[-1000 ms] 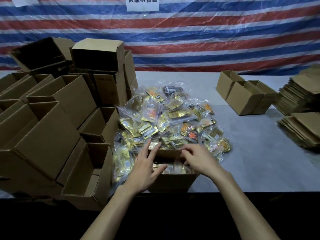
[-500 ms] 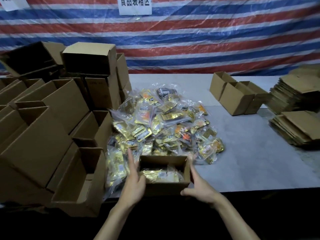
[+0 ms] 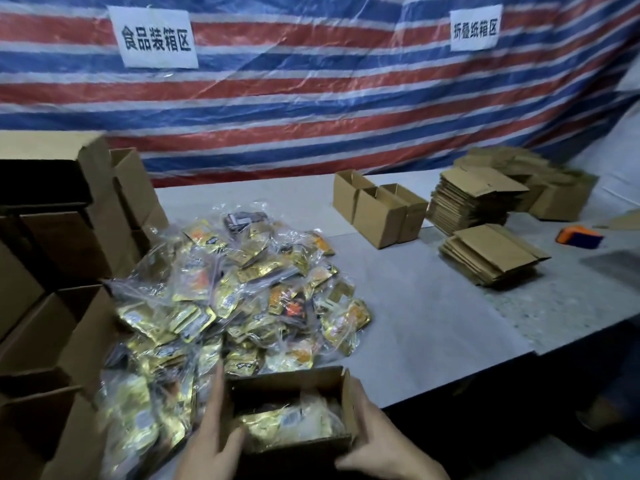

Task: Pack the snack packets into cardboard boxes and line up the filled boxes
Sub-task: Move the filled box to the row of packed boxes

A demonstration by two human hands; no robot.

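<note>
Against a red, white and blue striped tarp [image 3: 346, 109] hung with two paper signs [image 3: 156, 38], a grey table [image 3: 433, 323] carries the packing work. Empty boxes [image 3: 52, 254] stand stacked high on the left, and a heap [image 3: 242, 289] of gold and orange packets in clear bags spreads across the middle, touching that stack. Flat cartons [image 3: 478, 206] lie in piles on the right, with a pair of boxes [image 3: 381, 216] standing open-topped just beside them, their contents not visible. At the near edge, against the heap, a person holds one small box [image 3: 294, 452] between both hands, its top open and several packets [image 3: 287, 427] lying inside. The left hand [image 3: 211, 441] lays its fingers up the left wall with the thumb hooked at the front corner. The right hand [image 3: 377, 441] wraps the right wall, fingers curled round the front corner, so both are clamped on the box. Smallest in view, an orange tool [image 3: 580, 235] rests at the far right, too blurred to name. Loaded like this, the box is probably light but thin-walled, apt to bow if squeezed mid-panel; its corners and underside look the firmest hold. The packets appear slick and limp, likely to slide if the box tips, so keeping it level seems wise.
</note>
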